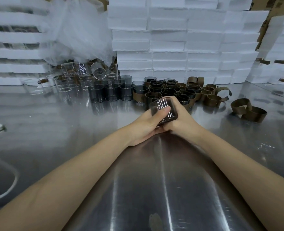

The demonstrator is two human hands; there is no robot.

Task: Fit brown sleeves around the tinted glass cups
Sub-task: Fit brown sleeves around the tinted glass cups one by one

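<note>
Both hands are on one tinted glass cup [162, 104], held just over the steel counter [154, 189] around mid-frame. The left hand [144, 125] cradles it from underneath with the thumb laid across the glass. The right hand [182, 121] wraps the other side, fingers curled round it. The cup is tipped over, with its long axis running away from the person and a bit left, rim at the far end. Honestly can't tell if a sleeve is on it, the lower part just looks darker.

Right behind the hands there's a tight bunch of sleeved cups [169, 92], all upright. Left of those are bare tinted cups [111, 93], then clear glasses [68, 84], one lying on its side. The printed marks on them are too small to read. Loose brown sleeves [212, 98] lie to the right, some further out. Stacked white foam blocks [171, 39] wall off the back. Open steel runs left of the hands as far as a white cable [13, 185], and along the near side round the forearms.
</note>
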